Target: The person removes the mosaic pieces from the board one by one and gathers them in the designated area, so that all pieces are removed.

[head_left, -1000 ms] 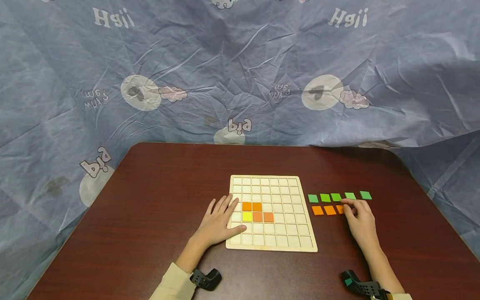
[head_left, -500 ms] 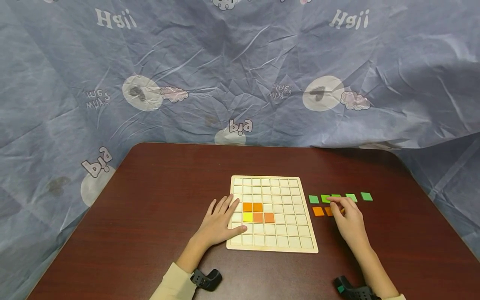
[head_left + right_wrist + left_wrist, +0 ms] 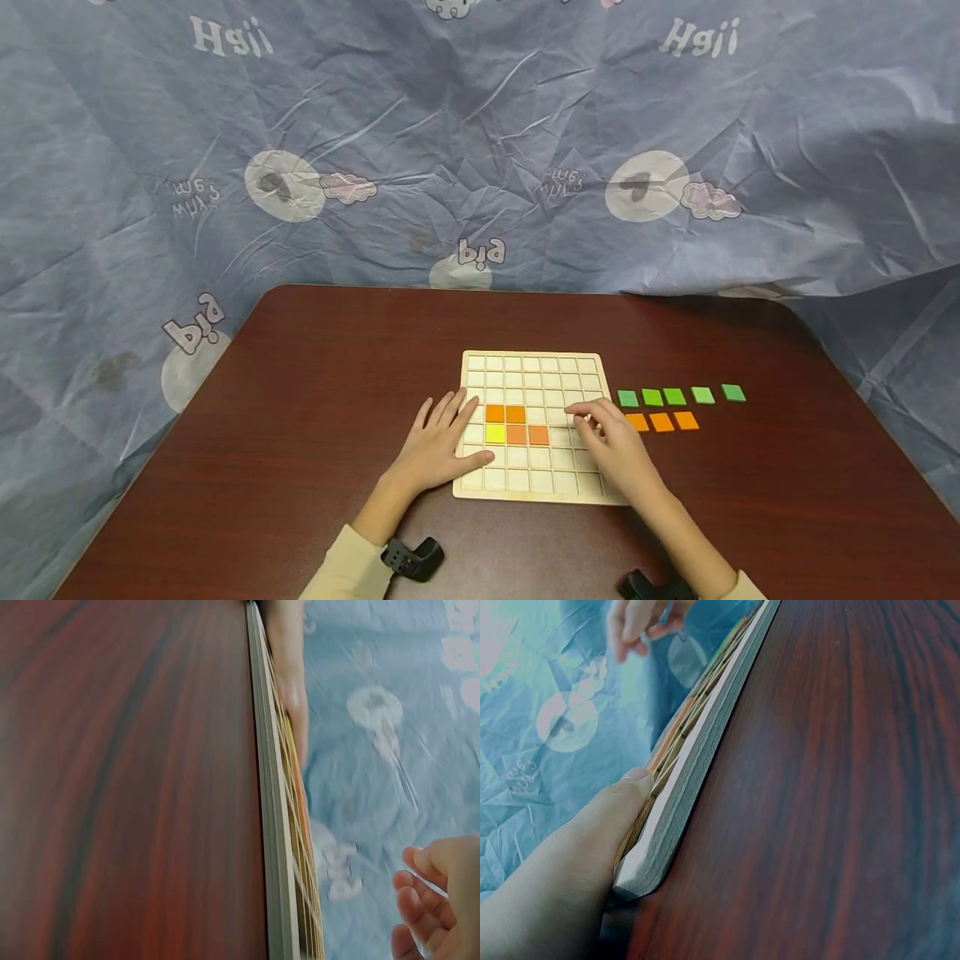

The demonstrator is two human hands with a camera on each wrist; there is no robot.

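A pale wooden grid board [image 3: 540, 492] lies on the table. My left hand [image 3: 431, 450] rests spread on its left edge; the thumb [image 3: 622, 799] lies over the edge in the left wrist view. Two orange tiles [image 3: 505, 414], a yellow tile [image 3: 495, 433] and two salmon-orange tiles [image 3: 527, 435] sit in its cells. My right hand [image 3: 611, 437] is over the board's right side, thumb and index fingertips close together. In the right wrist view its fingers [image 3: 424, 900] are bent above the board; I cannot tell whether a tile is between the fingertips.
Right of the board, several green tiles [image 3: 673, 397] form a row, with three orange tiles [image 3: 662, 422] in a nearer row. The dark red-brown table [image 3: 337, 358] ends at a grey-blue printed cloth [image 3: 480, 150].
My right hand has moved left from the tile rows to over the board, uncovering the green and orange tiles it partly hid. My left hand has stayed in place.
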